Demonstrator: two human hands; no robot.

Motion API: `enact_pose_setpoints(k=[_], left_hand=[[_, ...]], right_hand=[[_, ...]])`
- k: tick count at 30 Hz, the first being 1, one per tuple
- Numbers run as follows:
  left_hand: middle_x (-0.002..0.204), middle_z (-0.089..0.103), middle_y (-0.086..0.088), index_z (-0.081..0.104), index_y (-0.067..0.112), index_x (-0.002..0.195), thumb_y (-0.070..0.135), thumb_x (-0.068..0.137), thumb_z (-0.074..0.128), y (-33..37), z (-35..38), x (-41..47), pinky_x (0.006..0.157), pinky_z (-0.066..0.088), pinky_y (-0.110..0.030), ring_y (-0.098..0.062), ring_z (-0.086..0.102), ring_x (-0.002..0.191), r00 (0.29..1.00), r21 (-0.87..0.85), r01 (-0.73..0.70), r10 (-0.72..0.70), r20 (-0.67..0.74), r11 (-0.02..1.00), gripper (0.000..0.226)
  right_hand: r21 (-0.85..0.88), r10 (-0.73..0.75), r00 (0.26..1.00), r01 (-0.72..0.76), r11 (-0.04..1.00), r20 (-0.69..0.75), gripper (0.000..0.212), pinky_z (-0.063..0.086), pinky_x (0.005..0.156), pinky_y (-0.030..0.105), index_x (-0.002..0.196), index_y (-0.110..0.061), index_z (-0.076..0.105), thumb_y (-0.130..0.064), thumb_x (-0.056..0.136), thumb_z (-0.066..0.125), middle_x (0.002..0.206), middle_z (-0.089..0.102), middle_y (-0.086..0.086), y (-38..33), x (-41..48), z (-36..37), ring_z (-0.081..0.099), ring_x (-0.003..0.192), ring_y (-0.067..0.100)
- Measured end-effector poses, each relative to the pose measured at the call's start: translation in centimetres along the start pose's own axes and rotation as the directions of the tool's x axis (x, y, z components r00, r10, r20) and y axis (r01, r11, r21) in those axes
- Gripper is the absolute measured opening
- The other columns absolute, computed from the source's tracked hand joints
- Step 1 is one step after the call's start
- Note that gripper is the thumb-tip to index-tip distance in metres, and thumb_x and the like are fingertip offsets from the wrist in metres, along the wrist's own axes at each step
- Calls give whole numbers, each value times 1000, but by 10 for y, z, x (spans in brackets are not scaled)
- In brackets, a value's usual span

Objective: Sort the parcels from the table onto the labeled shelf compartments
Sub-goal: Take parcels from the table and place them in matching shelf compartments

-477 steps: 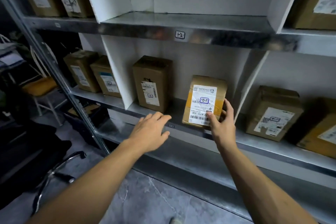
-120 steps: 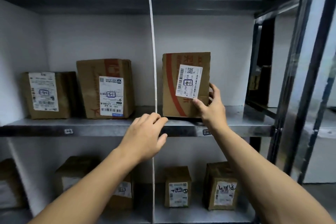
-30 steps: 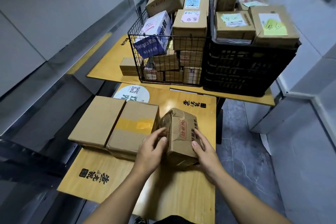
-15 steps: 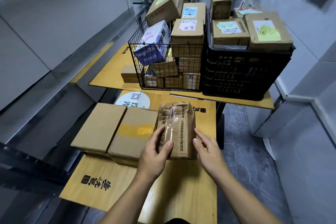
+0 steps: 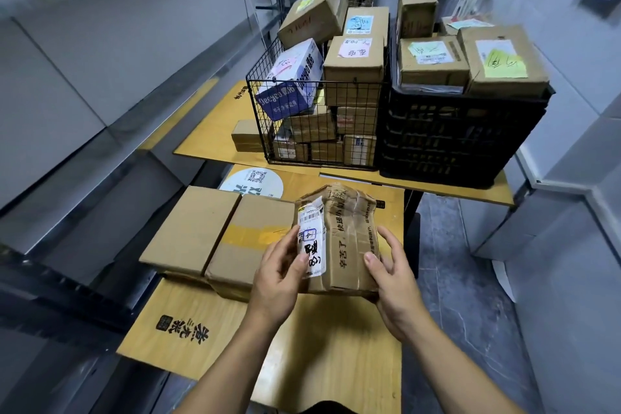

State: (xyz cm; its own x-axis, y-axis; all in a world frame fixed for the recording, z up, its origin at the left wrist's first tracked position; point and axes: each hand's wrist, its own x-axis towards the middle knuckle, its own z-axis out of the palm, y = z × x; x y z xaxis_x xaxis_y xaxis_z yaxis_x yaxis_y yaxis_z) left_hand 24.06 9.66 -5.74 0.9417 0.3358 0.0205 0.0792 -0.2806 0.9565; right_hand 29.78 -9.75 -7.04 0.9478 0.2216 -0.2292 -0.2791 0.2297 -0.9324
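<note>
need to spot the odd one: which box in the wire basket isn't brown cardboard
The white and blue printed box, tilted at the front left corner of the wire basket, poking above its rim. The rest there are brown cardboard.

Two flat cartons (image 5: 188, 228) are lying side by side on the near table (image 5: 336, 363), taking up its left half just beside the lifted crumpled parcel (image 5: 346, 245). Bare tabletop is showing in front of them and along the near edge. Beyond, a wire basket (image 5: 316, 131) and a black crate (image 5: 453, 138), both heaped with boxes, are walling off the far table (image 5: 208, 134), with grey floor (image 5: 470, 279) lying open on the right and metal shelving (image 5: 100, 94) hemming in the left.
</note>
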Motion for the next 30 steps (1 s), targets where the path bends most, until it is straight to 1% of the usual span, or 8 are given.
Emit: enact_pose_setpoints(k=[5,8,12,15,18,20,26,30], left_hand=[[135,48,17,43,47,139,53,82,60,-3,-1,-3,106,44,-36,3,50,122,999,35,43,-43,7,998,60],[134,56,8,46,44,137,53,78,65,1,-3,-8,101,48,-44,-8,56,120,998,-38,53,-54,-27,998,63],[129,59,2,52,48,128,46,78,68,4,-21,-16,92,53,-48,-16,62,111,993,-55,42,-47,-105,998,53],[129,58,5,53,42,130,38,80,68,4,-39,-25,93,53,-39,-10,61,112,989,-2,3,-3,-147,1000,52],[128,53,15,50,48,130,39,80,67,1,-57,-37,89,45,-10,7,55,111,974,81,-12,30,-225,997,53],[126,51,21,47,51,131,43,81,66,-1,-70,-46,85,40,-3,9,52,111,958,151,-7,50,-283,988,55],[127,47,23,44,51,135,35,85,66,-3,-124,-82,91,35,-5,10,46,117,886,285,15,120,-449,958,57],[129,44,24,44,50,134,24,88,69,-1,-174,-118,99,41,-20,8,45,120,823,349,34,172,-541,937,59]], right_hand=[[87,22,997,-28,996,73,45,60,82,49,128,-47,57,-10,102,51,119,71,9,0,-4,1,69,110,27],[57,31,994,-37,998,106,42,60,81,47,127,-45,61,-13,103,49,124,69,7,0,-2,3,68,111,26],[-224,-23,992,50,973,121,40,57,94,33,120,-56,64,-21,103,52,131,61,-12,-3,-2,11,62,117,8],[-406,-54,985,117,906,164,30,51,85,13,114,-63,60,-37,100,55,125,54,-18,-11,-3,25,53,111,-12],[-417,-24,977,113,902,214,28,54,97,32,123,-54,60,-42,98,57,128,55,-14,-17,-5,45,55,116,-2],[-399,-2,958,121,909,286,35,54,99,38,128,-52,57,-40,96,62,129,59,-13,-19,-9,66,59,117,4],[-430,11,884,217,876,468,52,53,90,19,116,-67,49,-28,92,72,101,62,-42,-7,-26,137,59,103,-20],[-407,7,844,251,878,537,53,54,100,41,120,-67,50,-27,90,69,115,66,-26,4,-54,200,64,113,1]])
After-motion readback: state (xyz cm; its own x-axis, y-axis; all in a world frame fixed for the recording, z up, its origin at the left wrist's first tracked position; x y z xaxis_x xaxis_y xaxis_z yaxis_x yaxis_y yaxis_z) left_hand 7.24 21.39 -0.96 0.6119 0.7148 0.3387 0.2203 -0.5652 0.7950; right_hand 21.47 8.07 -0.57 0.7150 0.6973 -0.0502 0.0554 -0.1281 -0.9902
